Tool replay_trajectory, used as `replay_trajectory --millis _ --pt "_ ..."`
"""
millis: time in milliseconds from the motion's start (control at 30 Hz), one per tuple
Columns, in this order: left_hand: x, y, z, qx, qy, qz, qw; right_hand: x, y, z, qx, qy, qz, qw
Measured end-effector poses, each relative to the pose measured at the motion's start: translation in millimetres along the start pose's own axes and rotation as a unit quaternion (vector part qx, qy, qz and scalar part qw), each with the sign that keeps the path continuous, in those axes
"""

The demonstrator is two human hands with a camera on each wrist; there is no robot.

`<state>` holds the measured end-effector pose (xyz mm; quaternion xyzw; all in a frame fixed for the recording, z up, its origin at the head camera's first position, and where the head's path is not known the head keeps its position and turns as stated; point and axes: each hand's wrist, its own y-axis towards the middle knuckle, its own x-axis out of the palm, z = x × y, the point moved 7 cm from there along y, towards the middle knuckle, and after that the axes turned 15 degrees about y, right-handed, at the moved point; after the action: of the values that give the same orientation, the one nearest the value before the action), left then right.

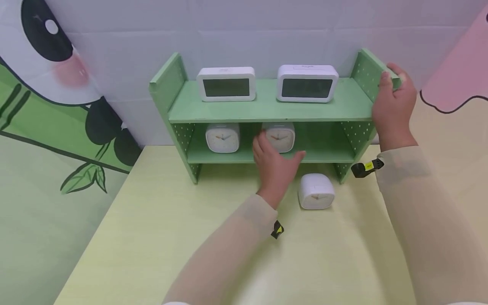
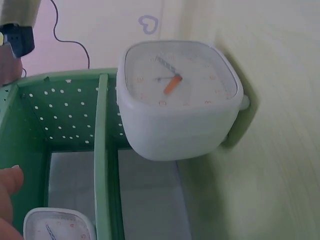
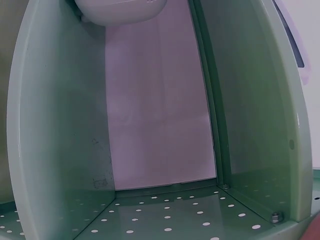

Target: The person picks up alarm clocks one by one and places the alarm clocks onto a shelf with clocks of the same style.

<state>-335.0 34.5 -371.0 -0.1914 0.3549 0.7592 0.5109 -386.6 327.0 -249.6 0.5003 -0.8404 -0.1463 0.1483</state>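
Observation:
My left hand is at the lower level of a green shelf, in front of a small white alarm clock. Its fingers lie along the clock's left side and the thumb spreads out to the right. The left wrist view has part of these fingers by the same clock; whether they touch it I cannot tell. My right hand grips the top of the shelf's right side panel, thumb in front. Another white alarm clock stands to the left on that lower level.
Two white digital clocks, a left one and a right one, stand on the upper level. A third small alarm clock sits on the pale table before the shelf. Behind is a wall covering with cartoon prints.

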Motion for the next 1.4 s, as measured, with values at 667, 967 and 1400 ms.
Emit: replay_trajectory --millis 667,967,1400 --pt "-93.7 8.3 -11.8 0.207 0.045 0.060 0.9755 3.5 -8.5 7.9 0.022 -0.010 -0.005 0.9997" --pt "-155.5 43.3 -26.4 0.252 0.098 0.079 0.9594 -13.6 -5.9 9.7 0.035 -0.058 -0.026 0.9974" --pt "-241.9 111.8 -73.9 0.227 0.111 0.170 0.9525 -32.9 -67.4 28.4 -0.001 -0.181 -0.106 0.9778"
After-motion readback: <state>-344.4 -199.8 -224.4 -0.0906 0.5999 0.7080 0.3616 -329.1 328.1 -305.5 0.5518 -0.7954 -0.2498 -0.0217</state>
